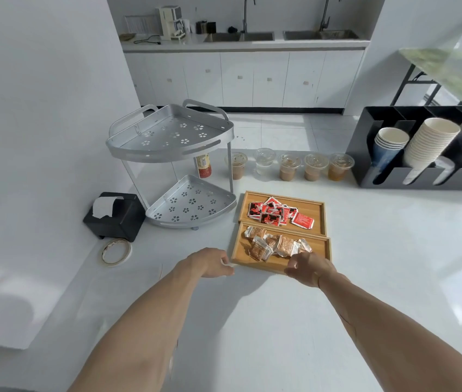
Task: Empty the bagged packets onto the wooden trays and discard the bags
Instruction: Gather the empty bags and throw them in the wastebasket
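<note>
Both trays loaded: far tray (317, 219) holds red packets (276, 212), near tray (236, 251), at its 6 o'clock and touching, holds brown packets (276, 246). Emptying looks done. No bag in sight for certain.

Left hand (210, 263) pinches something small and white at the near tray's 9 o'clock; maybe bag scrap. Right hand (307, 268), curled at the tray's near rim; grip unclear.

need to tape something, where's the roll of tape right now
In the head view the roll of tape lies flat on the white counter at the left, just in front of the black napkin holder and left of the left hand.
</note>
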Motion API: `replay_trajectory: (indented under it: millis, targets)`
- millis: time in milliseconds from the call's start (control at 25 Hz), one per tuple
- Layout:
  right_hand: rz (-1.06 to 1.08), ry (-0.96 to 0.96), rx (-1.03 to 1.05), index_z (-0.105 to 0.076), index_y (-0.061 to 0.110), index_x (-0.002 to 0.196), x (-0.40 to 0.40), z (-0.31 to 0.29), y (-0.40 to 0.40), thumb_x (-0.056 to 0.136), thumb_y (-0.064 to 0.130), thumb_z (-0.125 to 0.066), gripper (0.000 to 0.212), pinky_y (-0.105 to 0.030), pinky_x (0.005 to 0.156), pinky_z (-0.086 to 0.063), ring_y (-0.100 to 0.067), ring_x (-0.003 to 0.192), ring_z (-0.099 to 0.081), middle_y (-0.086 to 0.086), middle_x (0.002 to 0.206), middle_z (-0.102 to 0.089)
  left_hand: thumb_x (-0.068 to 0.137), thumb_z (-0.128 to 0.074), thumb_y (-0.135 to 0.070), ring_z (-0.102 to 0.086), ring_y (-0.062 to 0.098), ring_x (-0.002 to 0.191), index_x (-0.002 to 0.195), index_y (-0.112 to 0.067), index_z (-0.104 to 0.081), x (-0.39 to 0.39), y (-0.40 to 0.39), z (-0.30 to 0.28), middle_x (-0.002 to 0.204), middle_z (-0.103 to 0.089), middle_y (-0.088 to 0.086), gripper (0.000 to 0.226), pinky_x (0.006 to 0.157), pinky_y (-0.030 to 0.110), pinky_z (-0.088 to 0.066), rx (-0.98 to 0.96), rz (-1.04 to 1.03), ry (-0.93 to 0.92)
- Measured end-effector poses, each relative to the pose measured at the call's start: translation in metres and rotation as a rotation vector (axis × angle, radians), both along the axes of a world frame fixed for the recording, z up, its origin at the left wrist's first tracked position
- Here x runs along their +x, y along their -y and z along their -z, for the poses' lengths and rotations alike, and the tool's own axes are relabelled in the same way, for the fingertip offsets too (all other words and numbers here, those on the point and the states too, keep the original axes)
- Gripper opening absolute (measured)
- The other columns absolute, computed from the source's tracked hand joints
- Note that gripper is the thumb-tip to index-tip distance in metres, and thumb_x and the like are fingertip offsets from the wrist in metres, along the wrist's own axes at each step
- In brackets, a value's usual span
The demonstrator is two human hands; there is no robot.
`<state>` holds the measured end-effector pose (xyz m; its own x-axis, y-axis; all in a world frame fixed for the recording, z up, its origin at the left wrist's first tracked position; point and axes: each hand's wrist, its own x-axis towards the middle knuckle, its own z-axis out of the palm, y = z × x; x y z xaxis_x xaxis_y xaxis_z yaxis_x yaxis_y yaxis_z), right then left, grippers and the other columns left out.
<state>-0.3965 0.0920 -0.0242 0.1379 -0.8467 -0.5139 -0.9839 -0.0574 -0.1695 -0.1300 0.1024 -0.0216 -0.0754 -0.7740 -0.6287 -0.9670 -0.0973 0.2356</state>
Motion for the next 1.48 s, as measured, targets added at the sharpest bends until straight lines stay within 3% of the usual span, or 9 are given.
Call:
replay_trajectory:
  millis: [160,440,680,920,1120,1240,1480]
  targets:
    - [-0.121,0.036,-0.009,-0.063,0.024,0.125,0.037,0.0,0.0,0.094,0.044,-0.051,0.039,-0.033,0.093,-0.047,-0.024,0.12,-0.058,-0.003,0.128,-0.065,0.084,-0.057,-0.055,-0.053,0.02,0.12,0.127,-0.027,-0.056,0.041,-0.03,-0.008,0.132,-0.056,-0.002,0.052,0.102,0.038,-0.043,-0.015,-0.129,-0.001]
    - [-0.397,0.024,-0.05,-0.064,0.03,0.119,0.121,0.001,-0.006,0.092,0.052,-0.049,0.038,-0.039,0.099,-0.047,-0.025,0.123,-0.054,-0.001,0.132,-0.061,0.084,-0.057,-0.055,-0.053,0.02,0.121,0.128,-0.027,-0.056,0.123,-0.099,-0.014,0.134,-0.055,-0.001,0.052,0.102,0.037,-0.043,-0.003,-0.374,0.047]
    - [-0.572,-0.027,-0.032,-0.062,0.033,0.12,0.197,0.004,-0.018,0.091,0.048,-0.047,0.036,-0.035,0.093,-0.045,-0.02,0.12,-0.056,0.003,0.126,-0.063,0.083,-0.056,-0.058,-0.053,0.02,0.12,0.129,-0.027,-0.055,0.181,-0.158,-0.009,0.133,-0.055,-0.002,0.055,0.103,0.04,-0.044,0.031,-0.491,0.099]
    - [-0.675,-0.065,-0.032,-0.06,0.034,0.123,0.262,0.009,-0.031,0.09,0.048,-0.048,0.037,-0.035,0.097,-0.044,-0.02,0.12,-0.055,0.003,0.126,-0.061,0.079,-0.058,-0.059,-0.052,0.02,0.121,0.128,-0.029,-0.054,0.228,-0.197,0.004,0.133,-0.055,-0.003,0.057,0.101,0.039,-0.043,0.099,-0.547,0.146]
    - [-0.643,-0.11,-0.048,-0.06,0.028,0.122,0.304,0.022,-0.036,0.088,0.056,-0.049,0.045,-0.035,0.091,-0.044,-0.022,0.114,-0.059,0.002,0.119,-0.064,0.079,-0.058,-0.063,-0.049,0.019,0.127,0.134,-0.028,-0.051,0.247,-0.204,0.018,0.137,-0.053,-0.005,0.065,0.101,0.039,-0.042,0.137,-0.521,0.18]
    - [-0.526,-0.111,-0.036,-0.059,0.019,0.117,0.323,0.028,-0.042,0.09,0.056,-0.048,0.047,-0.034,0.082,-0.041,-0.025,0.101,-0.062,-0.001,0.102,-0.063,0.08,-0.055,-0.066,-0.049,0.019,0.127,0.134,-0.026,-0.051,0.248,-0.201,0.029,0.136,-0.055,-0.005,0.068,0.103,0.041,-0.04,0.161,-0.528,0.155]
    - [-0.357,-0.081,0.016,-0.038,0.018,0.128,0.339,0.044,-0.053,0.088,0.052,-0.053,0.055,-0.035,0.078,-0.042,-0.026,0.085,-0.055,-0.001,0.09,-0.056,0.079,-0.054,-0.068,-0.057,0.022,0.115,0.121,-0.021,-0.057,0.24,-0.195,0.048,0.12,-0.063,-0.002,0.063,0.097,0.039,-0.044,0.109,-0.654,0.109]
